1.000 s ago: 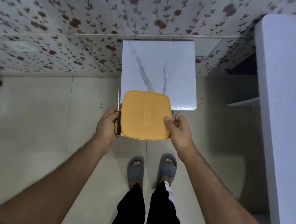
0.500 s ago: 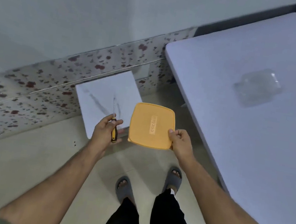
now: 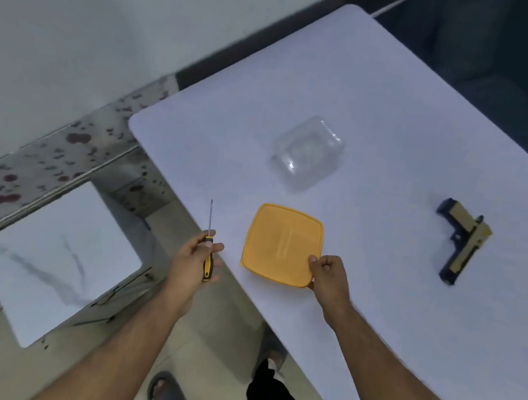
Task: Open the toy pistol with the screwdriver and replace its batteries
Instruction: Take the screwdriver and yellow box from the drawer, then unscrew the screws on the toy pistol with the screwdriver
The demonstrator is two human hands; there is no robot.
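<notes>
A black and gold toy pistol lies on the white table at the right, muzzle toward me. My left hand grips a screwdriver by its yellow and black handle, the thin shaft pointing up and away, just off the table's left edge. My right hand pinches the near right corner of a yellow square lid, held over the table's near left part. Whether a box is under the lid is hidden.
A clear plastic container stands on the table beyond the yellow lid. A low white marble-look stool sits on the floor at the left, by a floral-patterned wall base. My feet in grey slippers are below the table edge.
The view has swung right from the stool to the table, bringing the pistol into sight. Both hands moved right; the lid now hangs over the table, and the screwdriver is apart from it.
</notes>
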